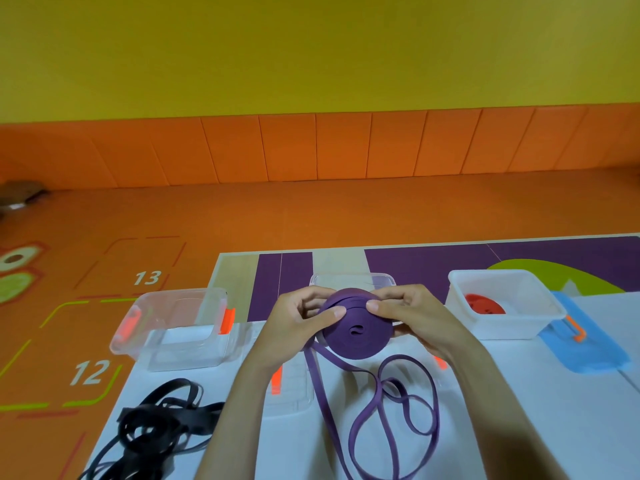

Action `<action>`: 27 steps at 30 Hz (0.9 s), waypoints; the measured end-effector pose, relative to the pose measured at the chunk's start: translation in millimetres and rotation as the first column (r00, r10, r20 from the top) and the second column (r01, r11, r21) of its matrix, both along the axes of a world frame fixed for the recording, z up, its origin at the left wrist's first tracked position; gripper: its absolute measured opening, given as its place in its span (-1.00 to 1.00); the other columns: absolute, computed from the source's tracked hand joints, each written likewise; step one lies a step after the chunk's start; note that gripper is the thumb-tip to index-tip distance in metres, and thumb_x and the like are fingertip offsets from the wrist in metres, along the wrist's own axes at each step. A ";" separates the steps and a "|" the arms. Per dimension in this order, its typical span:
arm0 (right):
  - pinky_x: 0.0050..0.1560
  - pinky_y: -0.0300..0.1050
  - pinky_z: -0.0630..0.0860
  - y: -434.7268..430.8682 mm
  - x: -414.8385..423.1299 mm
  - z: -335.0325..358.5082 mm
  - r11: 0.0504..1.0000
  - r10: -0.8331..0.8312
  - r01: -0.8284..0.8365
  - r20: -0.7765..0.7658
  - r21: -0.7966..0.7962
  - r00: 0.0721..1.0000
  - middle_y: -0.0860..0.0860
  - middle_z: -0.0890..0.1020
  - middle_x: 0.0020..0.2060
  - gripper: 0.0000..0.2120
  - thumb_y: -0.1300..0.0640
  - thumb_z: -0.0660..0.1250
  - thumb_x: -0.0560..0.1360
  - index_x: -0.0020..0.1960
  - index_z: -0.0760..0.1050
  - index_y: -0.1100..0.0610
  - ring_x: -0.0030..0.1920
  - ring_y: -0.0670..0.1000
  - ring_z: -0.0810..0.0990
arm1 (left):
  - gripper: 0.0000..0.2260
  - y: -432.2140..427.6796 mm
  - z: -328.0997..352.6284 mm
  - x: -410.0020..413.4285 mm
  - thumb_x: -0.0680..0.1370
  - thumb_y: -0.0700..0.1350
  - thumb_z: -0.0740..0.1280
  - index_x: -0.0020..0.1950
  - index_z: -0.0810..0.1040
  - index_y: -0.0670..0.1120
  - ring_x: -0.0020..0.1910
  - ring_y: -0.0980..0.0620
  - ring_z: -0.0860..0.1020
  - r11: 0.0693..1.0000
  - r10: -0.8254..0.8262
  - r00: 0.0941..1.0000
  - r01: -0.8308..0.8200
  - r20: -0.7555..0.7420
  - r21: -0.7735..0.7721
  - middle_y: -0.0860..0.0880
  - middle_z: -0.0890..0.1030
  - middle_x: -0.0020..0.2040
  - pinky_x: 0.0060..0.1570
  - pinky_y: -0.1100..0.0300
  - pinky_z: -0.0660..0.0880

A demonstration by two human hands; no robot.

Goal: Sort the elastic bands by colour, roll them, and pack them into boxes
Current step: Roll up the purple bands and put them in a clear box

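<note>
Head view: black bands (pixel 162 420) heaped on the desk (pixel 519 393), unrolled. Beside them a clear box (pixel 180 327), likely theirs. Then left hand (pixel 298 327) and right hand (pixel 412 317), fingers (pixel 334 311) pinching the purple roll (pixel 356 330) between them, likely to stop it popping open. Its tail (pixel 398 410) down on desk. Last, red roll (pixel 485 304) packed in white box (pixel 502 329).
</note>
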State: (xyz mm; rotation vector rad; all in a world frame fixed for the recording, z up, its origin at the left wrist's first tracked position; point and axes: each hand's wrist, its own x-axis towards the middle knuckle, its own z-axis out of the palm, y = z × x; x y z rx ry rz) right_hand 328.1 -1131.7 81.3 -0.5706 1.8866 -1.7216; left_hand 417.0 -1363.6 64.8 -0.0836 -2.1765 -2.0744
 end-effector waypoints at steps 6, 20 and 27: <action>-0.15 -0.11 0.71 5.6 -6.6 17.6 0.985 0.156 -0.148 -0.080 0.092 0.985 0.12 0.79 -0.05 -0.83 0.03 0.55 0.56 0.13 0.75 0.02 0.01 0.10 0.79 | -0.73 -1.2 8.7 -3.4 0.58 -0.08 0.54 0.24 0.61 0.11 -0.25 -0.03 0.71 0.999 -0.025 0.999 0.023 -0.038 -0.044 -0.12 0.77 -0.07 -0.37 0.18 0.60; -0.26 0.02 0.72 27.5 -8.6 1.4 0.990 -0.102 0.096 -0.061 -0.102 0.993 0.25 0.77 -0.06 -0.45 -0.23 0.68 0.30 0.05 0.75 0.17 -0.07 0.23 0.79 | -0.75 -34.2 6.8 4.7 0.60 0.05 0.51 0.27 0.70 0.09 0.18 -0.02 0.72 0.973 -0.151 0.985 0.163 0.079 -0.163 0.00 0.76 0.18 0.20 0.15 0.63; -0.29 0.03 0.72 35.3 -9.2 -1.7 0.974 -0.177 0.176 0.005 -0.139 0.984 0.28 0.76 -0.04 -0.68 0.03 0.64 0.42 0.06 0.75 0.20 -0.06 0.24 0.78 | -0.73 -52.8 -7.0 13.9 0.55 -0.12 0.57 0.25 0.70 -0.01 0.26 -0.06 0.69 0.938 -0.301 0.928 0.330 0.221 -0.108 -0.07 0.74 0.21 0.22 0.19 0.60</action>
